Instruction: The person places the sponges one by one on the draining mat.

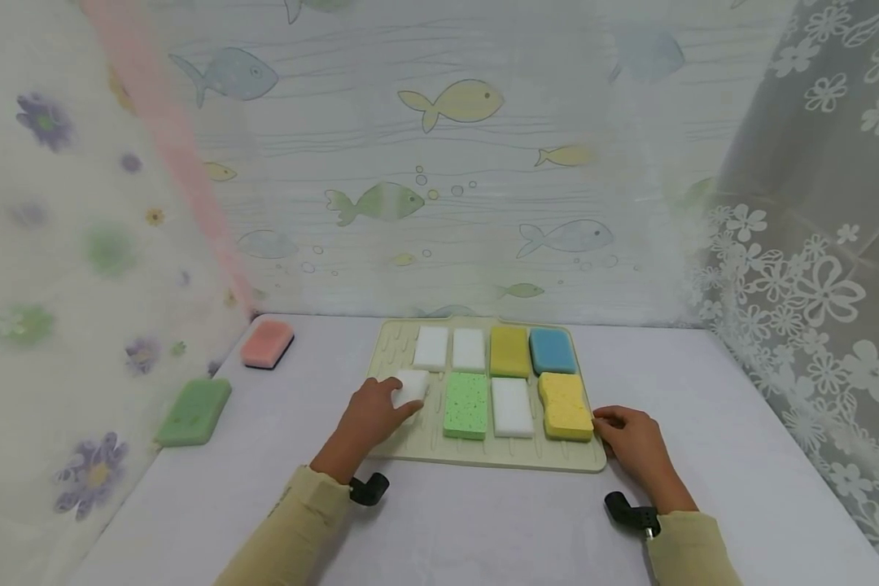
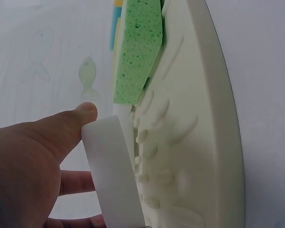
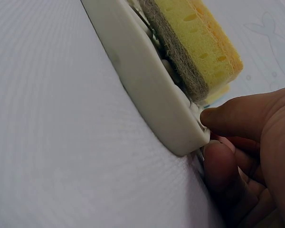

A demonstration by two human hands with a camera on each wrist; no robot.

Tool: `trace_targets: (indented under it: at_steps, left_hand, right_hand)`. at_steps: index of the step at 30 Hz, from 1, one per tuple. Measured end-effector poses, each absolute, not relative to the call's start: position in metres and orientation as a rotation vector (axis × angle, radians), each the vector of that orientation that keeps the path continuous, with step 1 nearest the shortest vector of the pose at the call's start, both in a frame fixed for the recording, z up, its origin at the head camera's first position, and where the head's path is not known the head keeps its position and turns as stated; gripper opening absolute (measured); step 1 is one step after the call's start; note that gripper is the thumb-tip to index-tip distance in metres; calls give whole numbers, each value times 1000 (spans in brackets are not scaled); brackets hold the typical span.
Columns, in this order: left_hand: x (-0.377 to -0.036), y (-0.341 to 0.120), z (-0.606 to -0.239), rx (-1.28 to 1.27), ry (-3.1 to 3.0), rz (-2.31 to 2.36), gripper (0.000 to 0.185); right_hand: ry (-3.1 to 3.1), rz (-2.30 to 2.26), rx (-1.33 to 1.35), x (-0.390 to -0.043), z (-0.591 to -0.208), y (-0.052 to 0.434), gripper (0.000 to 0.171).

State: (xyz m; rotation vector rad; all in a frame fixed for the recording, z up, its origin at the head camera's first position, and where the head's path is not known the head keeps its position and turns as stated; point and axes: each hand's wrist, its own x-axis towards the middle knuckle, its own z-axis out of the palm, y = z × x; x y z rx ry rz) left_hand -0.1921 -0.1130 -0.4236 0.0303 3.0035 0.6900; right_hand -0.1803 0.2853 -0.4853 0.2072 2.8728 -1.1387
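Observation:
A cream ridged tray [image 1: 417, 448] lies on the table, with sponges in two rows. My left hand [image 1: 372, 417] pinches a white sponge [image 1: 413, 388] at the left of the front row. In the left wrist view, the thumb is at one end of that white block [image 2: 111, 171] and fingers are behind it. Beside it lies a porous green sponge [image 1: 465, 407], then another white one [image 1: 512, 408]. My right hand [image 1: 633, 443] grips the tray's right edge, thumb at the rim, close to a yellow scrub sponge [image 3: 199, 42] with a grey-brown underside.
In the back row are two white sponges [image 1: 430, 348], a yellow one [image 1: 509, 352] and a blue one [image 1: 553, 351]. A pink sponge [image 1: 267, 343] and a green sponge [image 1: 194, 413] lie at the table's left edge. A fish-patterned curtain [image 1: 469, 163] hangs behind.

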Motion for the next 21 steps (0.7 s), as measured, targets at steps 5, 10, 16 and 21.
trace_targets:
  at_steps: [5, 10, 16, 21]
  left_hand:
    - [-193, -106, -427, 33, 3001, 711, 63]
    - [-195, -100, -431, 26, 3004, 686, 64]
    - [-191, -94, -429, 17, 3003, 689, 63]
    - [-191, -89, -434, 44, 3022, 677, 63]
  right_hand:
    - [2877, -1138, 203, -180, -486, 286, 42]
    - [2883, -1131, 205, -181, -486, 285, 41]
    - [2888, -1122, 200, -180, -484, 285, 41]
    - [2889, -1127, 194, -179, -483, 284, 40]
